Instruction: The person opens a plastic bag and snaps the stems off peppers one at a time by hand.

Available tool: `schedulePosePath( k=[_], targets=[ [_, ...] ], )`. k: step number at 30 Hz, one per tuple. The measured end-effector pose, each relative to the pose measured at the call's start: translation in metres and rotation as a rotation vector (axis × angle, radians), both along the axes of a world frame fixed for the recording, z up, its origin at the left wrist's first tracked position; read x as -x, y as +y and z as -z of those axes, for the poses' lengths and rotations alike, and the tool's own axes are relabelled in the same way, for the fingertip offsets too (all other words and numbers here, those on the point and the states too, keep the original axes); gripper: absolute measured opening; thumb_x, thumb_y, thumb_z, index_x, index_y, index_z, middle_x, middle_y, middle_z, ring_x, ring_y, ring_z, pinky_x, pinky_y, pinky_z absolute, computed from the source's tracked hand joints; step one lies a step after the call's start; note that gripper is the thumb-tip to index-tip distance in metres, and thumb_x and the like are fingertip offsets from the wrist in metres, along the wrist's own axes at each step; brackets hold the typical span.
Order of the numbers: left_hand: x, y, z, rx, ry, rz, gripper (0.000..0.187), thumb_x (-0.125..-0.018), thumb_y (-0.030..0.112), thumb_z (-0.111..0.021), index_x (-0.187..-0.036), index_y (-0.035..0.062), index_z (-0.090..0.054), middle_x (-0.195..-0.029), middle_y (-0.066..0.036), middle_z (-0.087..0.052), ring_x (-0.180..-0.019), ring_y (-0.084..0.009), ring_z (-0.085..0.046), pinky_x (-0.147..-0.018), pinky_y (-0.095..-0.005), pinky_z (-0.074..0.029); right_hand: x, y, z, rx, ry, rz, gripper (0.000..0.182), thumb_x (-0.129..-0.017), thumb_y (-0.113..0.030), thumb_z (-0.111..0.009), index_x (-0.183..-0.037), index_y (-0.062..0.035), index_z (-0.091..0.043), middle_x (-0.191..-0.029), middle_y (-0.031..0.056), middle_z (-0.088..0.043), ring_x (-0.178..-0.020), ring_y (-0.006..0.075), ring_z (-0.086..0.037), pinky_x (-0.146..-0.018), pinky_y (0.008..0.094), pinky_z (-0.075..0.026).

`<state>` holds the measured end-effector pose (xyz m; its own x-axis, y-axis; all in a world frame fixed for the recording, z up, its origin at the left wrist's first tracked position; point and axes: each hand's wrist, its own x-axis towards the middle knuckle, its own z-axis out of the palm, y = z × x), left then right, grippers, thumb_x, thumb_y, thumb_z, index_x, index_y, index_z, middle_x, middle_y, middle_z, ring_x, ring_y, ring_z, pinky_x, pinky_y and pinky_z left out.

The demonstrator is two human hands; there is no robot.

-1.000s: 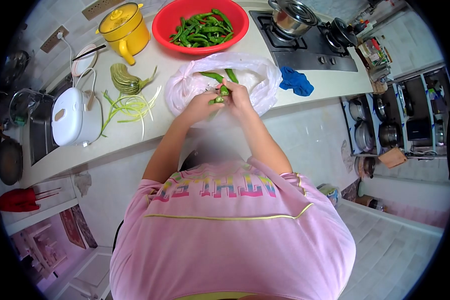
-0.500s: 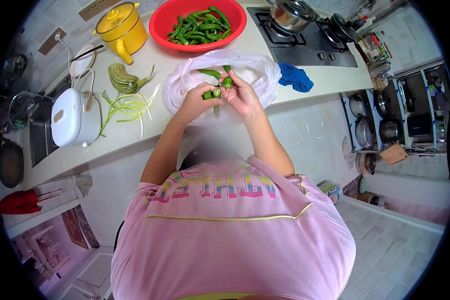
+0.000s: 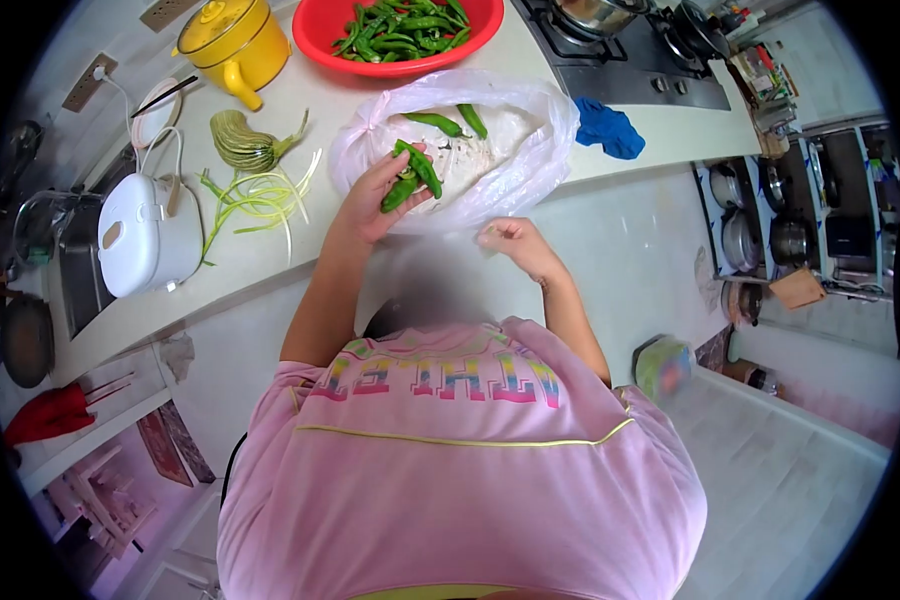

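My left hand (image 3: 372,195) is closed around green chili peppers (image 3: 420,168) above the near left part of a white plastic bag (image 3: 535,160). Inside the open bag lie two more green peppers (image 3: 433,123), along with small dark and pale scraps. My right hand (image 3: 522,248) is at the counter's front edge, below the bag, with thumb and fingers pinched together. Something small and pale may be between those fingertips, but I cannot make it out.
Behind the bag stands a red basin (image 3: 398,68) of green peppers. Left are a yellow pot (image 3: 238,50), a striped squash (image 3: 242,142), green-white stalks (image 3: 250,212) and a white appliance (image 3: 148,235). A blue cloth (image 3: 608,128) lies right, near the gas stove (image 3: 635,82).
My hands have moved apart: the right has come down and toward me, out of the bag. The left keeps the peppers, now with its palm turned up more.
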<state>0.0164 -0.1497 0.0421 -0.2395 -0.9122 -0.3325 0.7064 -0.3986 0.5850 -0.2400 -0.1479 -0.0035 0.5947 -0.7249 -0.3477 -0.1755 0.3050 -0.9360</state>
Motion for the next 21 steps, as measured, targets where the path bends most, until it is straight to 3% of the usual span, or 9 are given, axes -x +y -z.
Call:
schedulePosePath(
  k=[3, 6, 7, 10, 11, 13, 15, 17, 21],
  targets=[
    [-0.001, -0.001, 0.002, -0.007, -0.088, 0.049, 0.024, -0.089, 0.025, -0.051, -0.107, 0.0093, -0.052, -0.099, -0.002, -0.056, -0.091, -0.0137, -0.055, -0.076, -0.0316, -0.048, -0.006, 0.016, 0.033, -0.075, 0.108, -0.055, 0.013, -0.079, -0.014, -0.063, -0.084, -0.0029, -0.064, -0.073, 0.0003, -0.060, -0.069, 0.0067, -0.052, -0.062, 0.0224, -0.042],
    [0.002, 0.000, -0.003, -0.020, -0.176, 0.069, 0.023, -0.088, 0.026, -0.052, -0.104, 0.0091, -0.052, -0.097, -0.002, -0.056, -0.090, -0.0133, -0.054, -0.075, -0.0317, -0.048, -0.015, 0.033, 0.047, 0.208, 0.130, -0.083, 0.015, -0.079, -0.016, -0.064, -0.083, -0.0016, -0.063, -0.066, -0.0022, -0.056, -0.061, 0.0084, -0.049, -0.058, 0.0241, -0.041],
    [0.004, 0.001, -0.007, -0.024, -0.203, 0.068, 0.023, -0.088, 0.027, -0.052, -0.103, 0.0091, -0.052, -0.097, -0.002, -0.055, -0.089, -0.0133, -0.054, -0.074, -0.0318, -0.048, -0.018, 0.038, 0.051, 0.432, 0.352, -0.115, 0.018, -0.077, -0.017, -0.065, -0.085, -0.0013, -0.062, -0.063, -0.0010, -0.053, -0.060, 0.0098, -0.048, -0.057, 0.0264, -0.042],
    [0.009, 0.006, -0.021, -0.065, -0.303, 0.059, 0.024, -0.088, 0.027, -0.052, -0.104, 0.0086, -0.051, -0.097, -0.004, -0.055, -0.089, -0.0137, -0.054, -0.074, -0.0321, -0.047, -0.037, 0.035, 0.017, 0.244, 0.228, 0.268, 0.017, -0.076, -0.016, -0.066, -0.087, -0.0029, -0.062, -0.064, 0.0014, -0.054, -0.061, 0.0090, -0.049, -0.057, 0.0253, -0.043],
    [0.009, 0.006, -0.015, -0.047, -0.290, 0.060, 0.025, -0.089, 0.027, -0.051, -0.104, 0.0078, -0.051, -0.097, -0.004, -0.055, -0.089, -0.0145, -0.054, -0.075, -0.0327, -0.048, -0.050, 0.033, -0.020, 0.092, 0.014, 0.426, 0.019, -0.078, -0.014, -0.064, -0.091, -0.0021, -0.060, -0.066, 0.0018, -0.054, -0.061, 0.0067, -0.048, -0.056, 0.0220, -0.041],
    [0.012, 0.010, -0.019, -0.065, -0.291, 0.063, 0.025, -0.089, 0.027, -0.050, -0.104, 0.0069, -0.051, -0.097, -0.004, -0.055, -0.088, -0.0145, -0.053, -0.076, -0.0328, -0.048, -0.074, 0.027, -0.047, 0.458, 0.001, 0.478, 0.018, -0.080, -0.013, -0.062, -0.092, -0.0002, -0.059, -0.066, 0.0012, -0.055, -0.058, 0.0061, -0.047, -0.054, 0.0200, -0.040],
    [0.016, 0.014, -0.024, -0.057, -0.322, 0.073, 0.026, -0.089, 0.028, -0.049, -0.103, 0.0062, -0.051, -0.097, -0.004, -0.055, -0.087, -0.0144, -0.053, -0.076, -0.0326, -0.049, -0.086, 0.020, -0.048, 0.518, -0.101, 0.507, 0.017, -0.082, -0.012, -0.060, -0.093, 0.0014, -0.057, -0.067, 0.0019, -0.056, -0.056, 0.0064, -0.048, -0.053, 0.0192, -0.040],
    [0.017, 0.016, -0.030, -0.033, -0.382, 0.074, 0.026, -0.089, 0.028, -0.048, -0.102, 0.0057, -0.051, -0.097, -0.004, -0.054, -0.086, -0.0142, -0.054, -0.075, -0.0322, -0.050, -0.092, 0.011, -0.040, 0.262, -0.290, 0.494, 0.017, -0.084, -0.011, -0.057, -0.093, 0.0029, -0.056, -0.068, 0.0040, -0.058, -0.056, 0.0075, -0.050, -0.052, 0.0193, -0.042],
    [0.007, 0.024, -0.042, -0.033, -0.382, 0.060, 0.026, -0.090, 0.028, -0.048, -0.102, 0.0057, -0.051, -0.093, -0.003, -0.053, -0.085, -0.0137, -0.053, -0.072, -0.0315, -0.051, -0.085, 0.008, -0.067, -0.108, -0.395, 0.458, 0.014, -0.085, -0.010, -0.054, -0.089, 0.0025, -0.056, -0.071, 0.0096, -0.060, -0.057, 0.0106, -0.055, -0.052, 0.0218, -0.046]
  ],
)
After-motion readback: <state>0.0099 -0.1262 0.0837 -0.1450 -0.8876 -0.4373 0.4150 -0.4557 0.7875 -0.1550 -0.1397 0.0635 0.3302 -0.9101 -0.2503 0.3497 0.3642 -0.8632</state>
